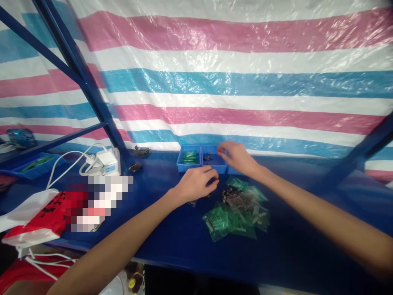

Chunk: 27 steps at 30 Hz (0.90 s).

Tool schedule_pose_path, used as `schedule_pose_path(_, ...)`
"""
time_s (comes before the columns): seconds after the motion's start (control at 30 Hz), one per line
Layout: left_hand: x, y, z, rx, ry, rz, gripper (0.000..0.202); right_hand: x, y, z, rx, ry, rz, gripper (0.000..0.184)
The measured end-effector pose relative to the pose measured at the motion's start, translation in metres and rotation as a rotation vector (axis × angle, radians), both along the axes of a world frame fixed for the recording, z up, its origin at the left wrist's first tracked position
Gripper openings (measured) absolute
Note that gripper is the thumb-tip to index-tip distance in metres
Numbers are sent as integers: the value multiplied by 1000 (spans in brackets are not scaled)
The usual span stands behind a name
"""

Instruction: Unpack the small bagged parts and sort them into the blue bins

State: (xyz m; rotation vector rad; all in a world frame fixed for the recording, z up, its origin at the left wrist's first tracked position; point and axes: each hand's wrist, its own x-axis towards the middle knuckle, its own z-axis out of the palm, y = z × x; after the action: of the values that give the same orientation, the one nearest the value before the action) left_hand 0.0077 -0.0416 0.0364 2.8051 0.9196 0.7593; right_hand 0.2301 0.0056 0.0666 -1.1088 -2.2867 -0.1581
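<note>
My left hand (196, 184) hovers over the blue table in front of two small blue bins, thumb and index finger curved apart, with nothing visible between them. My right hand (238, 157) reaches over the right side of the right bin (216, 167); its fingers are bent and apart, and I see nothing held. A few small dark parts (208, 158) lie in that bin. Green packets (189, 156) fill part of the left bin (186, 168). Nearer me is a pile of clear green bags (217, 221) with a cluster of small metallic parts (235, 198) in plastic.
At left stand a white power strip (111, 162) with plugs and cables, a red packet (46, 213) and a blue tray (37, 167). Small black objects (141, 151) lie near the back edge. A striped plastic sheet (230, 82) hangs behind, beside a blue metal frame (92, 96).
</note>
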Motion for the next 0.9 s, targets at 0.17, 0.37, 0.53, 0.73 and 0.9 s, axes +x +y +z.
schedule_pose_path(0.17,-8,12,-1,-266,-6,-177,27,-17,38,-6,-6,-216,-19,24)
schedule_pose_path(0.37,-11,13,5,-274,113,-113,24,7,20,-2,54,-338,6,26)
schedule_pose_path(0.53,-16,10,15,-368,187,-98,35,44,-48,12,140,-362,35,30)
schedule_pose_path(0.73,-18,16,17,-660,262,-192,29,36,-86,-6,9,-221,63,26)
schedule_pose_path(0.9,-14,19,15,-686,271,-206,21,11,-85,-30,-58,-220,111,24)
